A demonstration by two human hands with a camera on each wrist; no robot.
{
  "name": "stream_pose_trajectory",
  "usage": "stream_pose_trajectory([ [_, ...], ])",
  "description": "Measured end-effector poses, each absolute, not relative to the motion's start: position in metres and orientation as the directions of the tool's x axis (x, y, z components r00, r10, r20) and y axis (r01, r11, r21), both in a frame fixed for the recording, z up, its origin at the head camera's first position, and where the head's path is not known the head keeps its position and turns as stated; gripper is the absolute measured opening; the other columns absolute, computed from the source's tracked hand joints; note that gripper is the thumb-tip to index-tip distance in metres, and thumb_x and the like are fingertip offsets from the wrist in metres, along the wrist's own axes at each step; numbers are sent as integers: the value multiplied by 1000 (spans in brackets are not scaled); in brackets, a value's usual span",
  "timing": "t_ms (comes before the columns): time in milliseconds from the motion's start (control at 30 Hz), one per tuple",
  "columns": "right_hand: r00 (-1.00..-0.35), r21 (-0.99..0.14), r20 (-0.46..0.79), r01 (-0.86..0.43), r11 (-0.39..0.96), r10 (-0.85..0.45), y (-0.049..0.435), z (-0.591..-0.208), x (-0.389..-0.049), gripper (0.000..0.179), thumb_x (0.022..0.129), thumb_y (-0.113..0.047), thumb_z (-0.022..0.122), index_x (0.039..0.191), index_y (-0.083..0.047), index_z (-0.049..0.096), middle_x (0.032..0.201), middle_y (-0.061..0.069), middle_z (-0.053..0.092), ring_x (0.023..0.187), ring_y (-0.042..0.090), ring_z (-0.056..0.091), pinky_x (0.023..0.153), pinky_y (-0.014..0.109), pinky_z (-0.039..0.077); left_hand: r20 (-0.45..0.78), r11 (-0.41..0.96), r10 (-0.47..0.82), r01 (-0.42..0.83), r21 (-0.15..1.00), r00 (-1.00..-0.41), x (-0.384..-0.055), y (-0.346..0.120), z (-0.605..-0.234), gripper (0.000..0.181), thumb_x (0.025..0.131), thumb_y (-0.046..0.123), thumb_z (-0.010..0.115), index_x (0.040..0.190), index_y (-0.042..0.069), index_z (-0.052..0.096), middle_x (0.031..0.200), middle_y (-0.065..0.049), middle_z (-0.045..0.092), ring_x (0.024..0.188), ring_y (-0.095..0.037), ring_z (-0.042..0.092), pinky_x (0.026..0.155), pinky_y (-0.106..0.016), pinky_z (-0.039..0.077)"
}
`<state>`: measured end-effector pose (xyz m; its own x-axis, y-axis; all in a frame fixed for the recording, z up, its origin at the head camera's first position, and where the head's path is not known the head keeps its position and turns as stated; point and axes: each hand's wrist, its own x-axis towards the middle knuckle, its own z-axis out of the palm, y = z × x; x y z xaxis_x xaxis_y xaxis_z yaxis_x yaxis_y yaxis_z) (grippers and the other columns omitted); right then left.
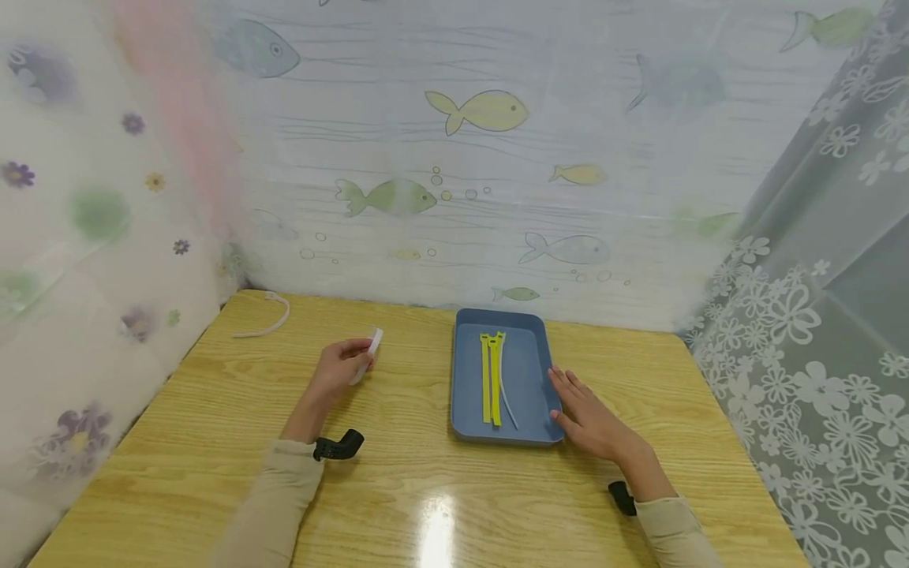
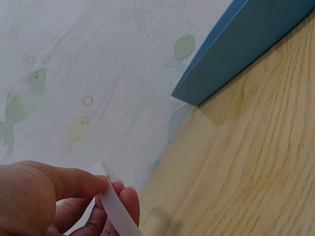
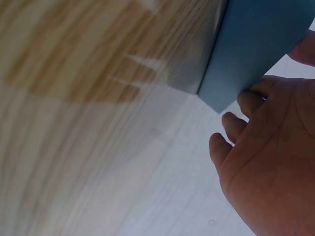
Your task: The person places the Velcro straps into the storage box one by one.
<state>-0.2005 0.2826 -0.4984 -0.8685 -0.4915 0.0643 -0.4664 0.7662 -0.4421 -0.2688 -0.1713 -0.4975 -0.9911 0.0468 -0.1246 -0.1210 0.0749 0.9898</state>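
Note:
My left hand (image 1: 344,368) is over the left half of the table, pinching a white strap (image 1: 377,341) between thumb and fingers. Close up in the left wrist view, the strap (image 2: 118,214) looks flat and soft and hangs down past the fingers. To the right stands a shallow blue-grey tray (image 1: 465,434). Several yellow cable straps (image 1: 495,394) with slotted heads lie lengthwise in it, alongside a thin white strip (image 1: 508,402). My right hand (image 1: 591,416) rests against the tray's right side with its fingers extended; in the right wrist view the fingertips are at the tray wall (image 3: 246,54).
Another white strap (image 1: 280,323) lies curved at the table's far left corner. The wooden table (image 1: 398,489) meets a fish-patterned curtain (image 1: 398,260) at the back. Flowered curtains (image 1: 85,331) hang along the left and right sides.

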Motion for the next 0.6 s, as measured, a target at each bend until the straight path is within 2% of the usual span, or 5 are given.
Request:
stream_pose_trajectory([
  [300,-867,-429,66,-471,771,-493,284,-499,-201,64,108,-19,49,158,9,21,166,27,17,151,53,13,120,67,16,-112,53,33,-110,993,-993,-267,-165,-497,39,106,3,52,142,-10,50,134,-32,53,101,-24,65,88,-30,58],
  [600,-869,-428,61,-468,773,-492,284,-498,-201,64,108,-21,48,158,9,21,166,27,17,151,53,12,120,68,16,-93,16,37,-93,996,-995,-264,-149,-497,36,104,3,55,138,-9,53,128,-29,58,102,-25,66,87,-30,58],
])
